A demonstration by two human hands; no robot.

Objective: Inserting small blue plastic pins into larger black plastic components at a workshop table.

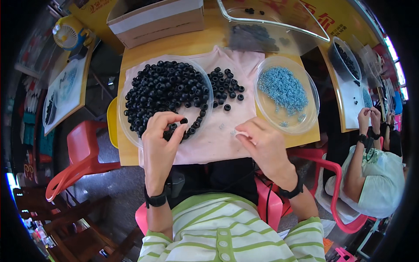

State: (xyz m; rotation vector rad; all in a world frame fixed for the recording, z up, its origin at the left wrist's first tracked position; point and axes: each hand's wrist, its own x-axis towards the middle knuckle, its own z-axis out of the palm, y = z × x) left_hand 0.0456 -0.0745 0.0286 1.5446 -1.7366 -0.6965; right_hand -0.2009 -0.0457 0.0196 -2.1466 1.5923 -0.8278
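Note:
Between the thumb and index finger of my left hand point(161, 133) is a round black bead point(183, 121), pinched above the near right part of a clear round tub point(208, 107) heaped with black beads point(163, 87). My right hand point(262, 142) is closed in a pinch over the pink cloth point(218, 144). A thin white piece point(241, 133) shows at its fingertips; its kind is too small to make out. Next to those fingertips lie a few tiny clear beads point(221, 126). Loose black beads point(227, 85) are scattered on the cloth between the tubs.
At the right stands a clear round tub point(315, 102) of small blue beads point(283, 89). A cardboard box point(157, 24) and a clear plastic bin point(279, 26) stand at the back of the wooden table point(131, 153). Another person point(371, 179) sits at a table on the right. A red chair point(85, 148) is at the left.

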